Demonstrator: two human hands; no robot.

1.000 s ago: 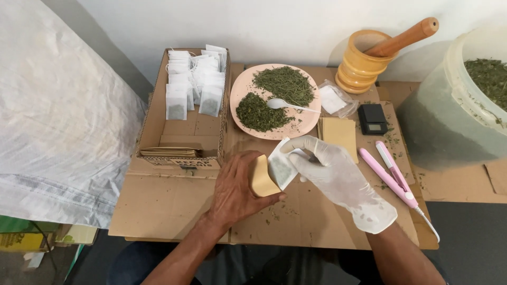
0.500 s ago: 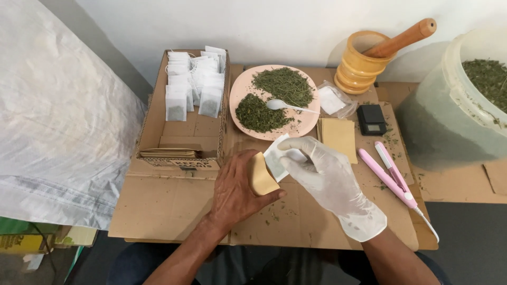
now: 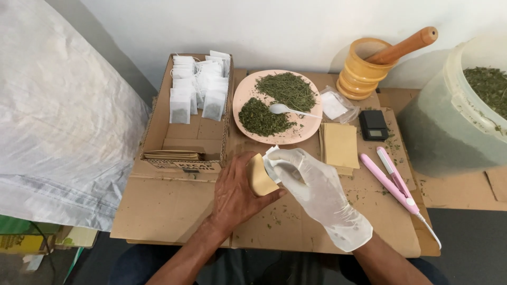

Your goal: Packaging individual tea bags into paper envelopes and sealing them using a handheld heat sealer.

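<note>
Between both grips: tan pouch (image 3: 260, 177) clamped in left hand (image 3: 237, 192); gloved right hand (image 3: 311, 184) pinches white sachet (image 3: 270, 164) at pouch mouth.

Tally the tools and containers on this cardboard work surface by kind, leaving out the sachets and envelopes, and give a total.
Round pink plate: 1
White plastic spoon: 1
Yellow wooden mortar: 1
Brown wooden pestle: 1
Small black digital scale: 1
Pink handheld sealer: 1
Open cardboard box: 1
Translucent plastic bucket of dried leaves: 1
Total: 8
</note>
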